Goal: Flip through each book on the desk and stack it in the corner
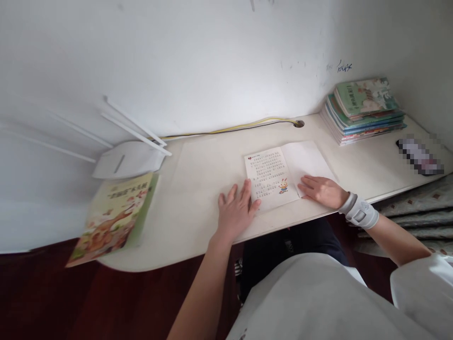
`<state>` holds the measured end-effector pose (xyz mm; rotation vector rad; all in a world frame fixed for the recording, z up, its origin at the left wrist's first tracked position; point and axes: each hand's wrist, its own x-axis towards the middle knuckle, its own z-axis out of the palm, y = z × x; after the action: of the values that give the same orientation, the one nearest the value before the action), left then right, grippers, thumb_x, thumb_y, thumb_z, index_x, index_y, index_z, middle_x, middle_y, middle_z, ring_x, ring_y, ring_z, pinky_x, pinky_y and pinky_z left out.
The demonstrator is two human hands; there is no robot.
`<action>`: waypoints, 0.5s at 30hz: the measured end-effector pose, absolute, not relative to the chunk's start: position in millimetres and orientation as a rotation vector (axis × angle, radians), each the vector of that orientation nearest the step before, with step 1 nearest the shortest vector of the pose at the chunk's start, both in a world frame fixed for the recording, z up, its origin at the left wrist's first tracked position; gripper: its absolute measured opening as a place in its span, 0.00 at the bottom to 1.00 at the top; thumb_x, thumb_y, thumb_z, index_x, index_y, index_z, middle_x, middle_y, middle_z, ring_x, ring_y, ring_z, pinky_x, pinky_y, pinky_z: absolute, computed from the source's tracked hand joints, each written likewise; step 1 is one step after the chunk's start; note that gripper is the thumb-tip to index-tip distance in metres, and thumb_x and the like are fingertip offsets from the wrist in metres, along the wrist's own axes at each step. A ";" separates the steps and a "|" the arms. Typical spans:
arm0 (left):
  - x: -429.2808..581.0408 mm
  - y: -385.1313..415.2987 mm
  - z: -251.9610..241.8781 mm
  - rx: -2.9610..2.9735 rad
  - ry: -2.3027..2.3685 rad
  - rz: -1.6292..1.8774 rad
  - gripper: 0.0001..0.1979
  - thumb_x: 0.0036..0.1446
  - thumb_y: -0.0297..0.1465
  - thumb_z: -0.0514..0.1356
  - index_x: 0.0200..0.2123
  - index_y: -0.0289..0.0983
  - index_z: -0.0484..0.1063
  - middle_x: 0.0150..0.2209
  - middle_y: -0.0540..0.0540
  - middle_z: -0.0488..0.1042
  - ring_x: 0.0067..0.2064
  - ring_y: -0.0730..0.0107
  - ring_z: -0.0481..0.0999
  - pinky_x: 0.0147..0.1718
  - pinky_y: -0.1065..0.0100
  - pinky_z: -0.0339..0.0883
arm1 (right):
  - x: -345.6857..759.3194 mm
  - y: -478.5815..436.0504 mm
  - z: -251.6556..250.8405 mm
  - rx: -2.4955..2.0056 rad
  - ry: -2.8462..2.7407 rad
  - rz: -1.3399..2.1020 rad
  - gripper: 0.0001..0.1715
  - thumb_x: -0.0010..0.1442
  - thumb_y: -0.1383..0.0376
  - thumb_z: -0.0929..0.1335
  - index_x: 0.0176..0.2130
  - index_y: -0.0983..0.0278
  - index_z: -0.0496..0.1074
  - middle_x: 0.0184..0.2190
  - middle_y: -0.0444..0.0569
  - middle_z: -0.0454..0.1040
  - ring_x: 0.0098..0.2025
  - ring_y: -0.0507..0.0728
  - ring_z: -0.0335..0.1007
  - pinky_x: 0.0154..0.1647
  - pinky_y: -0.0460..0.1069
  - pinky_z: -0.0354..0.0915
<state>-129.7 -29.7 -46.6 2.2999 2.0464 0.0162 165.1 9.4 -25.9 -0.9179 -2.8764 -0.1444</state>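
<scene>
An open booklet (268,172) lies flat on the white desk in front of me. Its left page carries printed text and a small cartoon rabbit; the right page looks blank. My left hand (236,210) rests with fingers spread, its thumb and fingertips at the booklet's lower left edge. Flat on the lower part of the right page lies my right hand (322,191), fingers stretched out to the left. A grey and white band (361,212) is around my right wrist. Neither hand grips anything.
A white router (129,159) with several antennas stands at the left. Picture books (116,217) overhang the desk's left edge. A book stack (364,111) sits at the back right, near a phone-like object (419,155), partly pixelated. Cables (226,130) run along the wall into a hole.
</scene>
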 end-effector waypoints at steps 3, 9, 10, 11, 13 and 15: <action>-128.4 -29.2 -45.2 2.290 2.030 0.001 0.32 0.63 0.44 0.37 0.66 0.36 0.40 0.61 0.42 0.61 0.66 0.49 0.48 0.58 0.39 0.42 | 161.6 7.3 -20.9 -0.918 -2.850 -0.149 0.26 0.65 0.55 0.58 0.51 0.68 0.70 0.53 0.61 0.69 0.56 0.62 0.64 0.56 0.57 0.62; -128.0 -27.9 -50.1 2.247 2.101 -0.010 0.33 0.63 0.43 0.35 0.66 0.31 0.40 0.64 0.39 0.54 0.66 0.54 0.49 0.60 0.43 0.41 | 97.9 24.1 -15.0 -1.000 -2.858 -0.075 0.33 0.63 0.49 0.58 0.59 0.66 0.61 0.61 0.62 0.58 0.63 0.66 0.51 0.61 0.66 0.49; -128.4 -27.8 -51.3 2.244 2.123 -0.006 0.33 0.63 0.42 0.35 0.66 0.30 0.41 0.65 0.38 0.51 0.66 0.55 0.49 0.60 0.45 0.41 | 86.7 30.2 -16.3 -1.053 -2.871 -0.050 0.36 0.62 0.48 0.58 0.60 0.66 0.59 0.63 0.62 0.55 0.64 0.68 0.48 0.60 0.68 0.48; -128.8 -27.8 -52.2 2.245 2.139 -0.005 0.33 0.63 0.42 0.35 0.65 0.29 0.43 0.66 0.38 0.49 0.66 0.56 0.49 0.60 0.46 0.42 | 77.6 36.4 -18.2 -1.125 -2.877 -0.020 0.38 0.61 0.46 0.58 0.61 0.66 0.57 0.64 0.63 0.52 0.65 0.70 0.46 0.60 0.70 0.47; -129.5 -27.7 -53.0 2.253 2.154 -0.019 0.32 0.63 0.42 0.34 0.65 0.30 0.46 0.66 0.38 0.47 0.66 0.57 0.50 0.60 0.46 0.43 | 67.0 47.0 -23.2 -1.266 -2.860 0.041 0.41 0.60 0.44 0.58 0.63 0.66 0.55 0.64 0.64 0.50 0.65 0.72 0.44 0.58 0.73 0.45; -129.8 -27.8 -52.1 2.273 2.142 -0.047 0.31 0.64 0.42 0.34 0.64 0.34 0.49 0.66 0.40 0.48 0.66 0.57 0.50 0.60 0.46 0.44 | 65.5 53.2 -28.2 -1.347 -2.824 0.084 0.43 0.60 0.42 0.56 0.63 0.66 0.53 0.65 0.64 0.48 0.65 0.73 0.42 0.58 0.74 0.44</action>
<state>-129.8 -27.8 -52.1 2.2727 2.1420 -0.0468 65.5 53.2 -28.2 -1.3466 -2.8237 0.0842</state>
